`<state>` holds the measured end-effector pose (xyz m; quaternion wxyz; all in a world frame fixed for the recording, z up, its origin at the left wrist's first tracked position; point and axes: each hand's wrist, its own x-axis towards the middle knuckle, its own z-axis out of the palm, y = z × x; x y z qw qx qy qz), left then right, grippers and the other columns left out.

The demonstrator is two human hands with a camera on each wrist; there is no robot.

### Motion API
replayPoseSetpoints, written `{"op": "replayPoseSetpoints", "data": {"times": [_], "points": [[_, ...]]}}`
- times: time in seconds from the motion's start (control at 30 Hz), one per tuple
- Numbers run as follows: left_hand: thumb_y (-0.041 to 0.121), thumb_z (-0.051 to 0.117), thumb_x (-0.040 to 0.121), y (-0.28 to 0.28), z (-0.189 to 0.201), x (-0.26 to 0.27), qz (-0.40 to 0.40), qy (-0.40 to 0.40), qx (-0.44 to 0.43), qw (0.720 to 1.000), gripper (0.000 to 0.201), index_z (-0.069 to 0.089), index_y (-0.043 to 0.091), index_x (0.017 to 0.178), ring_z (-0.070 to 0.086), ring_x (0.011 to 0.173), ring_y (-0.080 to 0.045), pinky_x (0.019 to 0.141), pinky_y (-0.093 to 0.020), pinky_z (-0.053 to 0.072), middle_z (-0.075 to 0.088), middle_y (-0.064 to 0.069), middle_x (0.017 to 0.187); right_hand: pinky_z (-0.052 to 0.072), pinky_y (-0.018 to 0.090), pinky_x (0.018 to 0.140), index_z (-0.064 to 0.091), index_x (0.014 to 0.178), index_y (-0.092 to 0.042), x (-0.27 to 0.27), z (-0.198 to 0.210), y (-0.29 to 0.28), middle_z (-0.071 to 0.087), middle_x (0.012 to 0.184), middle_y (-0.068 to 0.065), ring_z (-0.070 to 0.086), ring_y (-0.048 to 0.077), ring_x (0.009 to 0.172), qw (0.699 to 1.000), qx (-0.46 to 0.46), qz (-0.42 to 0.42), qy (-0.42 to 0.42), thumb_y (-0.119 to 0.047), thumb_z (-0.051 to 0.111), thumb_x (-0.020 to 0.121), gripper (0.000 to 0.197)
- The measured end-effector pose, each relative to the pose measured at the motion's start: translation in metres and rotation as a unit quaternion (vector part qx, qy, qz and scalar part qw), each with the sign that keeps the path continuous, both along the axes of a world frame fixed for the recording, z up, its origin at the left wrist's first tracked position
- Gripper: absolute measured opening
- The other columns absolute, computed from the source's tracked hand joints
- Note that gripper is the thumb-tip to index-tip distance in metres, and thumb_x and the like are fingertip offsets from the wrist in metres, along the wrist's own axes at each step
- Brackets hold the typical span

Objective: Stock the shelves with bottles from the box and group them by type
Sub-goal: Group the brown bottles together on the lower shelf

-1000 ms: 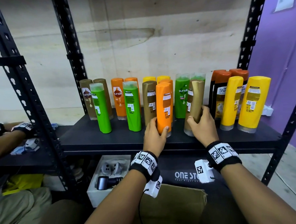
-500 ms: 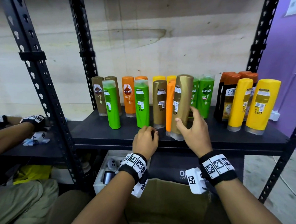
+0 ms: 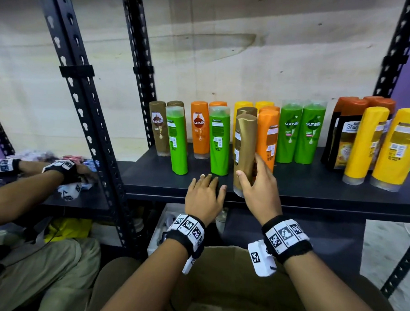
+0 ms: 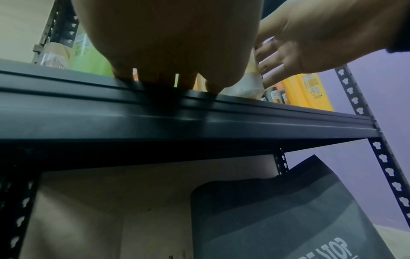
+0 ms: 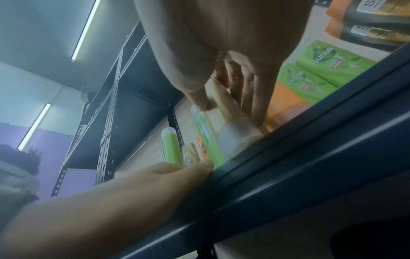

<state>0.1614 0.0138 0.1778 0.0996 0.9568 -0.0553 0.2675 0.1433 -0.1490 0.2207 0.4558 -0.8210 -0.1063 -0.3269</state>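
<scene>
My right hand (image 3: pixel 248 167) grips a gold-brown bottle (image 3: pixel 245 138) low on its body, thumb on the left side and fingers on the right. The bottle stands slightly tilted near the front edge of the black shelf (image 3: pixel 304 194), in front of an orange bottle (image 3: pixel 269 139). In the right wrist view its pale cap (image 5: pixel 239 135) sits on the shelf under my fingers (image 5: pixel 257 98). My left hand (image 3: pixel 209 183) lies flat on the shelf edge just left of it, holding nothing; its fingers (image 4: pixel 164 80) rest on the rim. The cardboard box (image 3: pixel 228 287) is below me.
The shelf holds brown (image 3: pixel 158 129), green (image 3: pixel 176 142), orange (image 3: pixel 199 129), paired green (image 3: pixel 300 134), yellow (image 3: pixel 394 148) and dark orange-capped bottles (image 3: pixel 345 131). Black perforated posts (image 3: pixel 83 96) stand left. Another person's hands (image 3: pixel 60 169) work on the neighbouring shelf. A black bag (image 3: pixel 289 240) sits underneath.
My right hand carried the gold-brown bottle left, from the right of the orange bottle to the shelf front. My left hand let go of the orange bottle and now lies flat.
</scene>
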Motion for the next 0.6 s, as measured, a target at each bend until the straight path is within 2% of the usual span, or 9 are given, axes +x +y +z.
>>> {"op": "replayPoseSetpoints", "data": {"times": [0.1, 0.2, 0.3, 0.47, 0.6], "points": [[0.049, 0.034, 0.105, 0.000, -0.003, 0.001, -0.002, -0.005, -0.002, 1.000, 0.055, 0.055, 0.017, 0.144, 0.037, 0.147, -0.022, 0.122, -0.040, 0.023, 0.050, -0.005, 0.153, 0.047, 0.045, 0.105, 0.032, 0.153, -0.025, 0.003, -0.002, 0.006, 0.050, 0.148, 0.006, 0.050, 0.028, 0.133, 0.999, -0.018, -0.029, 0.006, -0.040, 0.058, 0.098, 0.063], [0.048, 0.036, 0.105, -0.001, -0.007, 0.000, 0.000, -0.021, -0.011, 1.000, 0.054, 0.058, 0.016, 0.142, 0.039, 0.146, -0.022, 0.121, -0.039, 0.025, 0.052, -0.005, 0.151, 0.048, 0.045, 0.098, 0.028, 0.155, -0.018, 0.008, -0.002, 0.011, 0.050, 0.146, 0.015, 0.050, 0.036, 0.130, 0.995, -0.066, -0.065, 0.031, -0.041, 0.055, 0.100, 0.065], [0.047, 0.037, 0.105, -0.002, -0.009, -0.003, 0.004, -0.027, -0.018, 0.999, 0.054, 0.059, 0.015, 0.141, 0.040, 0.145, -0.023, 0.121, -0.040, 0.024, 0.053, -0.006, 0.150, 0.050, 0.046, 0.090, 0.029, 0.154, -0.013, 0.013, 0.004, 0.017, 0.056, 0.135, 0.021, 0.056, 0.040, 0.119, 0.991, -0.093, -0.075, 0.053, -0.037, 0.054, 0.102, 0.063], [0.045, 0.039, 0.105, -0.002, -0.011, -0.005, -0.002, -0.038, -0.019, 0.999, 0.052, 0.060, 0.013, 0.140, 0.042, 0.144, -0.024, 0.120, -0.041, 0.026, 0.055, -0.007, 0.148, 0.050, 0.043, 0.075, 0.031, 0.151, -0.010, 0.017, 0.010, 0.022, 0.064, 0.117, 0.023, 0.063, 0.042, 0.102, 0.988, -0.113, -0.090, 0.062, -0.033, 0.054, 0.102, 0.058], [0.045, 0.036, 0.106, -0.002, -0.013, -0.003, -0.002, -0.035, -0.009, 0.999, 0.053, 0.057, 0.014, 0.143, 0.040, 0.146, -0.022, 0.121, -0.040, 0.024, 0.052, -0.006, 0.151, 0.050, 0.042, 0.076, 0.028, 0.153, -0.016, 0.018, 0.010, 0.022, 0.064, 0.116, 0.022, 0.064, 0.042, 0.101, 0.989, -0.094, -0.088, 0.068, -0.034, 0.054, 0.102, 0.060]]}}
